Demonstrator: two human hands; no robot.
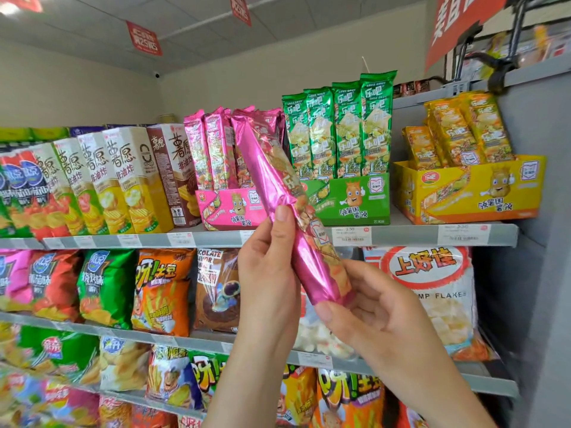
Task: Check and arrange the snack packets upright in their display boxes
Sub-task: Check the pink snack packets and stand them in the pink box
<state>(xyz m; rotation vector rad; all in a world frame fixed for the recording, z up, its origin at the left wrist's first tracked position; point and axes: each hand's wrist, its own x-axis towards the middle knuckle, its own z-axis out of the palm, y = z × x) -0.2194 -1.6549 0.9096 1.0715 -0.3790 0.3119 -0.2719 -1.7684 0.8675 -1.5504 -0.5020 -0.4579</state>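
pink cardboard display box (230,208): pink packets upright | left hand (267,267), right hand (370,316): both grip long pink foil snack packet (278,180), tilted

1 head-worn wide-angle view, forward, close to the shelves (408,234)

**Ways in around the pink display box**

Above the pink display box (230,208), over the tops of its standing pink packets (213,149), the air is open up to the bare wall. Its front is crossed by the held pink packet (278,180), tilted with its top leaning left. The left hand (265,273) grips this packet at mid-length and the right hand (380,319) grips its lower end. The box's right part is hidden behind it.

Left of the box, the brown carton (173,174) stands just beside it. On the right, the green display box (349,196) closes that side with taller packets. Further right, a strip of bare shelf (400,220) lies between the green box and the yellow display box (469,189).
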